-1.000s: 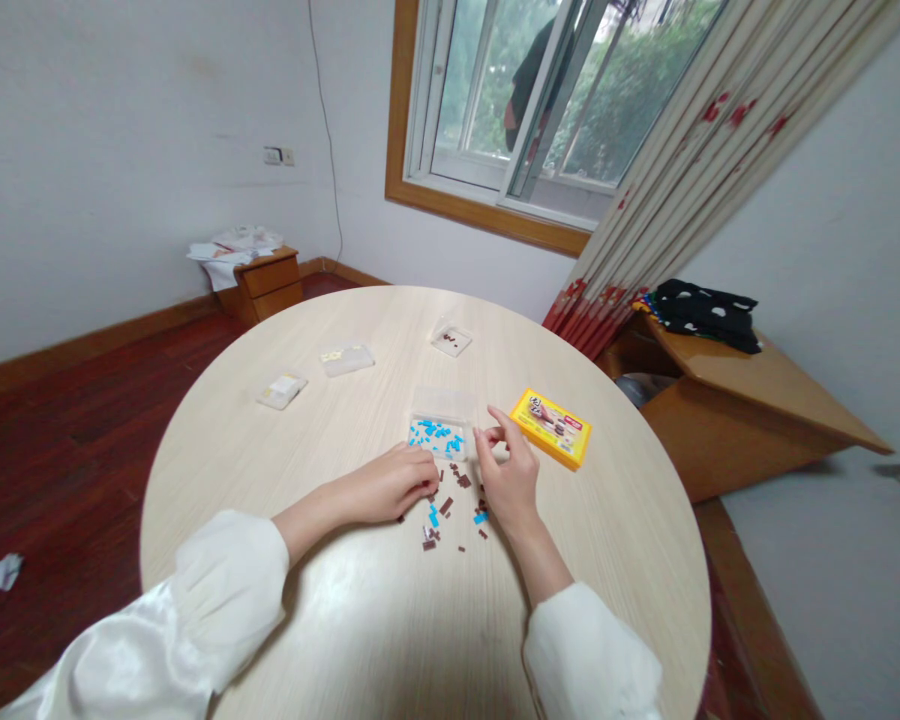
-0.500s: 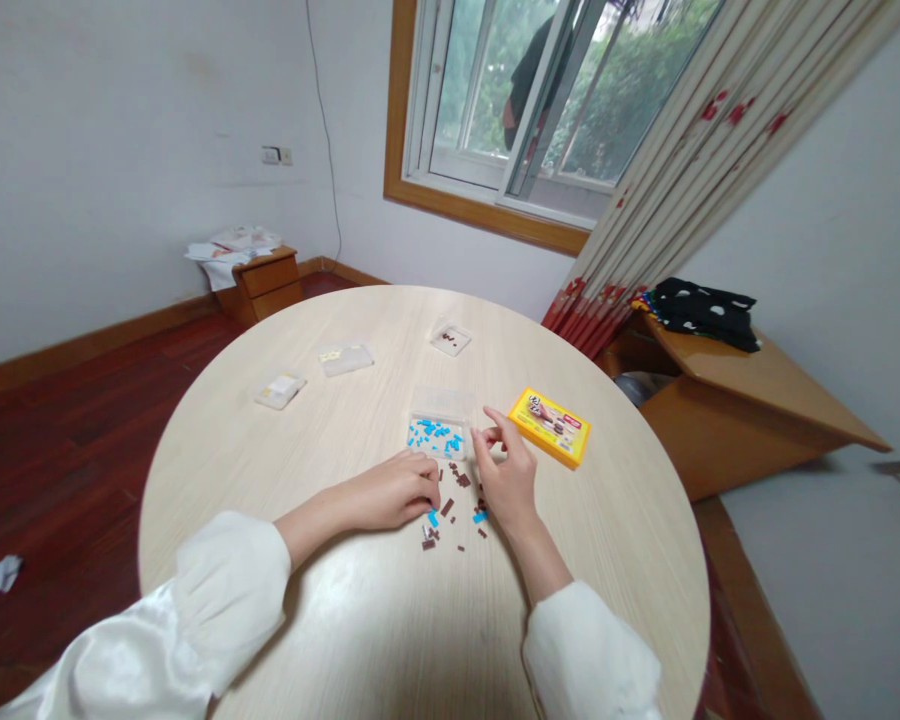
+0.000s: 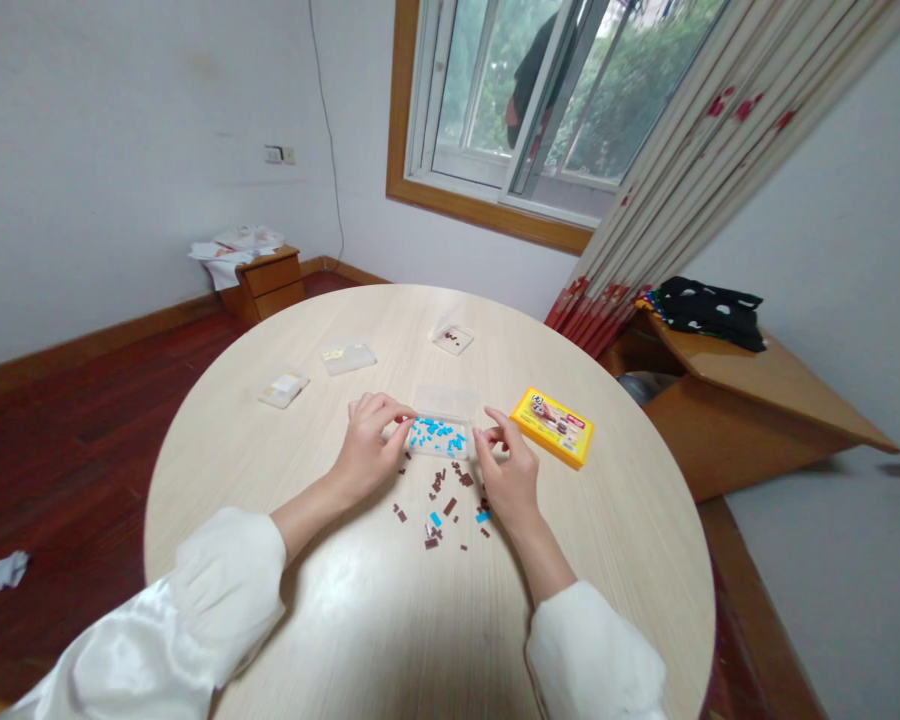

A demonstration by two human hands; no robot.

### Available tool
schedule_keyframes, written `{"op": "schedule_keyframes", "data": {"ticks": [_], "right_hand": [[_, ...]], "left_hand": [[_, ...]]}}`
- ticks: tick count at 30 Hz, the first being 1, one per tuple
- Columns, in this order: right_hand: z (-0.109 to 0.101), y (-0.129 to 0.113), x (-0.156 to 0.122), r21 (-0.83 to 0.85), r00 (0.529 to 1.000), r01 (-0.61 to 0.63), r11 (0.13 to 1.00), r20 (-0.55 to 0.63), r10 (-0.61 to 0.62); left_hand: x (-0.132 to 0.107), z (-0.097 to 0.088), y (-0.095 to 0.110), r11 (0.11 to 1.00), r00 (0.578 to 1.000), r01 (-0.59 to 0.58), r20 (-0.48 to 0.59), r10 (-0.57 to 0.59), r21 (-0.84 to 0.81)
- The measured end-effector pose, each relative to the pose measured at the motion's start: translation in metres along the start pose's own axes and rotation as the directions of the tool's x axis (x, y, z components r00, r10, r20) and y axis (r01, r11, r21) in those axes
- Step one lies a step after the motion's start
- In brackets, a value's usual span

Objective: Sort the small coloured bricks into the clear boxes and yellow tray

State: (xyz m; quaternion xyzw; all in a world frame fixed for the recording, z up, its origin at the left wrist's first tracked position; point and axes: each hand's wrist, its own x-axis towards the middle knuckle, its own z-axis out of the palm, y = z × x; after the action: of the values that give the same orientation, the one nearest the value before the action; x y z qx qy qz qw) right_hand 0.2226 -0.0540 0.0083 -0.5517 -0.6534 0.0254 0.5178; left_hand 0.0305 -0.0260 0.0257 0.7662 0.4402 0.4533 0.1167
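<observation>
A small clear plastic box [image 3: 439, 453] with an open lid [image 3: 445, 400] holds many small blue building bricks [image 3: 429, 432]. At its left edge, the thumb and index finger of my left hand [image 3: 369, 448] pinch the rim. My right hand [image 3: 511, 470] is at the opposite side, bent fingers and thumb against the box's right edge; their tips are partly hidden. Between my hands and nearer to me lie scattered brown bricks [image 3: 451, 507]. Two blue bricks lie among them, one left [image 3: 436, 519] and one right [image 3: 483, 517].
A yellow box [image 3: 551, 427] lies right of my right hand. Farther back are a clear case with brown bricks [image 3: 454, 340] and two flat clear cases, a middle one [image 3: 349, 358] and a left one [image 3: 283, 389]. All rest on a round wooden table [image 3: 330, 620].
My left hand has moved up and away from the loose bricks to the box's left edge, uncovering more brown bricks. The right hand stays by the box.
</observation>
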Motion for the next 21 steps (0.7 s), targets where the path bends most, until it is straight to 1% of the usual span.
{"op": "schedule_keyframes", "data": {"ticks": [3,8,11,14,17,18,19,20,21], "right_hand": [[0.0,0.0,0.0,0.008,1.0,-0.003,1.0,-0.002,0.003],[0.001,0.001,-0.001,0.01,1.0,-0.004,1.0,-0.003,0.004],[0.001,0.0,-0.001,0.012,1.0,-0.001,1.0,-0.003,0.001],[0.001,-0.001,0.0,0.017,1.0,-0.007,1.0,-0.008,0.007],[0.0,-0.001,0.0,0.031,0.999,-0.034,0.999,0.003,0.034],[-0.001,-0.002,0.0,0.044,0.998,-0.053,0.998,0.038,0.052],[-0.003,-0.002,0.0,0.062,0.992,-0.085,0.994,0.102,0.078],[-0.005,-0.002,0.0,0.081,0.975,-0.127,0.989,0.195,0.109],[-0.008,-0.003,0.0,0.097,0.939,-0.175,0.98,0.314,0.137]], "left_hand": [[0.0,0.002,-0.002,1.0,1.0,-0.003,-0.027,0.004,0.025],[-0.002,0.015,-0.01,0.999,1.0,0.014,0.013,-0.015,0.052],[-0.003,0.022,-0.015,0.998,0.999,0.004,0.044,-0.006,0.055],[-0.003,0.024,-0.016,0.999,0.998,-0.023,0.057,0.021,0.047],[-0.003,0.022,-0.016,0.998,0.998,-0.035,0.05,0.033,0.05],[-0.003,0.02,-0.015,0.998,0.999,-0.034,0.043,0.031,0.051],[-0.003,0.019,-0.015,0.998,0.999,-0.029,0.035,0.028,0.053],[-0.002,0.018,-0.015,0.998,0.999,-0.023,0.028,0.022,0.055],[-0.002,0.018,-0.015,0.998,1.0,-0.017,0.023,0.016,0.055]]}}
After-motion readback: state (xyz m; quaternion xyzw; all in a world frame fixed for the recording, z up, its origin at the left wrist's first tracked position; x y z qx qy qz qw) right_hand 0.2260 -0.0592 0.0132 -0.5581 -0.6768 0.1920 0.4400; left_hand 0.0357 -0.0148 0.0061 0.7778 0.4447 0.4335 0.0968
